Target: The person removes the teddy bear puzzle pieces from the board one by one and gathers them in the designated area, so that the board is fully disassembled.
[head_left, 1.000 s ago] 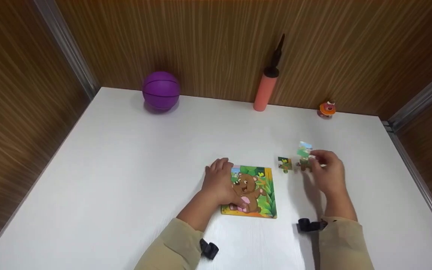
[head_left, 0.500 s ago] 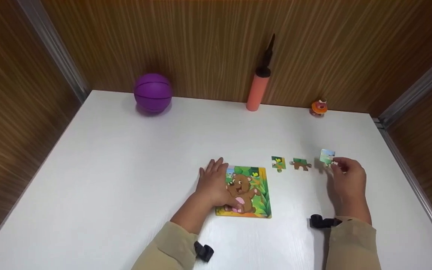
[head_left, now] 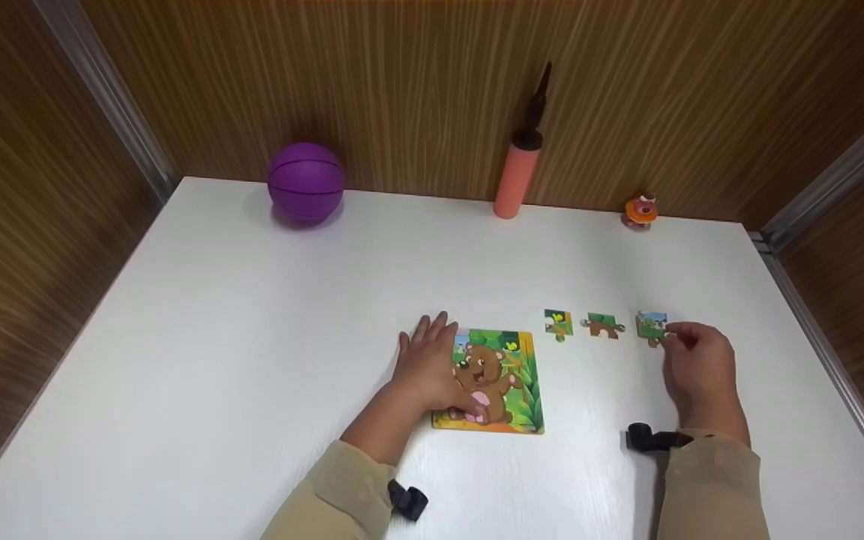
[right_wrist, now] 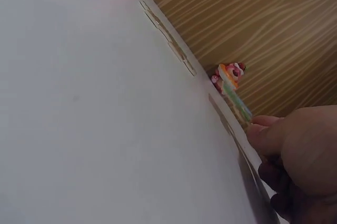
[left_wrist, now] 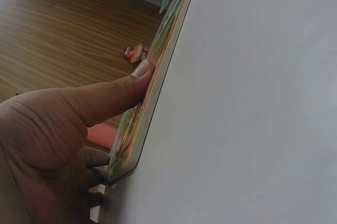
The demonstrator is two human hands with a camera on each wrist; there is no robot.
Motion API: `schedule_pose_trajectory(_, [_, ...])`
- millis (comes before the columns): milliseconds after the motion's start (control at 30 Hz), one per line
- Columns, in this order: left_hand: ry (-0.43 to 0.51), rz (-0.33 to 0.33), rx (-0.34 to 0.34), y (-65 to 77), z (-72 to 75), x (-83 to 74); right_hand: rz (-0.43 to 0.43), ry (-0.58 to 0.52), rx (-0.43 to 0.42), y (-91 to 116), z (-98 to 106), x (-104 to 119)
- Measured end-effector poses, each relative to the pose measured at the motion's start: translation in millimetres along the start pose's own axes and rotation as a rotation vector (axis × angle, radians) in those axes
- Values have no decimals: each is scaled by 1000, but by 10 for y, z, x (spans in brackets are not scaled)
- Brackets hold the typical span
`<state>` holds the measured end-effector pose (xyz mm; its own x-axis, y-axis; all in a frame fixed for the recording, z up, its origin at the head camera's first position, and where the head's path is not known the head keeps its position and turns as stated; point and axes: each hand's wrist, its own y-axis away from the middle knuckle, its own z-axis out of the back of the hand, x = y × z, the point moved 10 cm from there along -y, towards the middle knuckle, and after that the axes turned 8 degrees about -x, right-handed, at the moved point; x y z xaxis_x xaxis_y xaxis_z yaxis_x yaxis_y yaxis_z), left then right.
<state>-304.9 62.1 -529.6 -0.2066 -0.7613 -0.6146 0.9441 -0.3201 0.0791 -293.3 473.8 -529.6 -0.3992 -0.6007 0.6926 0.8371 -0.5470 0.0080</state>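
A square bear jigsaw puzzle (head_left: pixel 499 382) lies on the white table. My left hand (head_left: pixel 430 367) rests over its left side, fingers spread past the edge and thumb (left_wrist: pixel 118 95) lying on the picture. To the right, my right hand (head_left: pixel 702 364) pinches a puzzle piece (head_left: pixel 651 324) with blue sky and green on it between thumb and fingertip. In the right wrist view that piece (right_wrist: pixel 237 103) is tilted, its lower edge above its shadow on the table. Two loose pieces lie between puzzle and right hand: one with a yellow bird (head_left: pixel 558 323), one brown and green (head_left: pixel 603 325).
A purple ball (head_left: pixel 306 182) sits at the back left of the table. Further right, a pink hand pump (head_left: pixel 518 176) leans upright against the wood-grain wall (head_left: pixel 417 97). A small red and orange figurine (head_left: pixel 640 211) stands at the back right.
My right hand has carried the piece rightward past the two loose ones, then lowered it toward the table. The left hand stays on the puzzle.
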Motion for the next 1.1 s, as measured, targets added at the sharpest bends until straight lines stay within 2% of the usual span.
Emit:
schedule_pose_trajectory(233, [-15,1,4,0,4,-6,33,28,16,-4,-7,18])
schedule_pose_trajectory(567, [-11,-11,12,-2,-4,-5,10,32,1,6,-1,55])
schedule_pose_trajectory(667, [-4,-16,17,8,-4,-4,27,5,-36,58,-7,188])
schedule_pose_trajectory(767, [9,-22,22,15,-5,-7,91,-43,-45,167,-63,443])
schedule_pose_trajectory(900, [9,-42,35,17,-9,-28,193,-84,45,352,-272,794])
schedule_pose_trajectory(1100, [8,-55,76,33,-50,-61,316,-41,258,652,-681,1147])
